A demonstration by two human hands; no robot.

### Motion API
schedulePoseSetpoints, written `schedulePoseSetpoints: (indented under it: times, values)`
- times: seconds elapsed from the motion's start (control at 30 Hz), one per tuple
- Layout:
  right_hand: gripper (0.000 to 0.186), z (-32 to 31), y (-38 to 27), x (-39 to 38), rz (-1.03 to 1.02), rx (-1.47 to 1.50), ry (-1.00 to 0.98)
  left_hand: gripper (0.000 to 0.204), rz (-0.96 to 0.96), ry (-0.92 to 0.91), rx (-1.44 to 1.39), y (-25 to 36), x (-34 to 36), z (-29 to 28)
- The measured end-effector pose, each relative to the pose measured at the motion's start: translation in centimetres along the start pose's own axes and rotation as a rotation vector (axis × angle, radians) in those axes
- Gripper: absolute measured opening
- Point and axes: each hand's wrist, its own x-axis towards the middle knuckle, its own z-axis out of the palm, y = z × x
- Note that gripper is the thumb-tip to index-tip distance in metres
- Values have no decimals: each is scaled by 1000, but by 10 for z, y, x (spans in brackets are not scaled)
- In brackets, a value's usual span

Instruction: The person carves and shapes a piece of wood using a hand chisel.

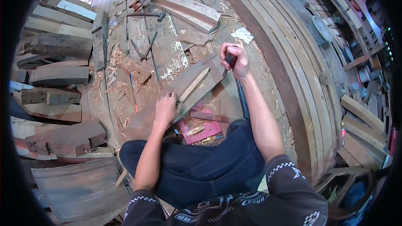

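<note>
A long brown wooden board (161,90) lies aslant in front of my crossed legs. My left hand (166,106) presses on its near part with bent fingers, steadying it. Beside those fingertips, a pale pointed strip of wood (195,84) lies along the board. My right hand (238,60) is closed in a fist around the dark red and black handle of a hand tool (230,60), above the board's far right end. Below the fist a short thin part of the tool points down toward the board; its tip is hard to make out.
A pink panel (202,129) lies under the board near my legs. Pincers (144,49), a hammer (161,16) and a handsaw (144,1) lie on the chip-strewn floor. Timber blocks (60,75) line the left; long beams (289,58) run along the right.
</note>
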Motion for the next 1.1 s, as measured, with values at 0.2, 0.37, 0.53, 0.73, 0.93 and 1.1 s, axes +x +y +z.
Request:
schedulePoseSetpoints:
  times: [0.2, 0.37, 0.53, 0.73, 0.93, 1.1]
  values:
    - [47, -2, 2, 1, 36, -10, 20, 35, 39, 12, 28, 6, 2, 3]
    - [45, -2, -1, 0, 30, -58, 43, 37, 37, 37, 37, 4, 3, 6]
    - [42, -6, 0, 1, -6, -82, 52, 40, -31, -37, 73, 6, 7, 6]
    - [39, -2, -17, -2, -78, -78, 70, 45, 25, 29, 92, -3, 12, 21]
    - [39, -15, -46, -17, -241, 10, 107, 47, 66, 121, 109, -4, 9, 34]
    - [42, -34, -95, -62, -401, -29, 279, 34, 90, 115, 72, -3, 8, 47]
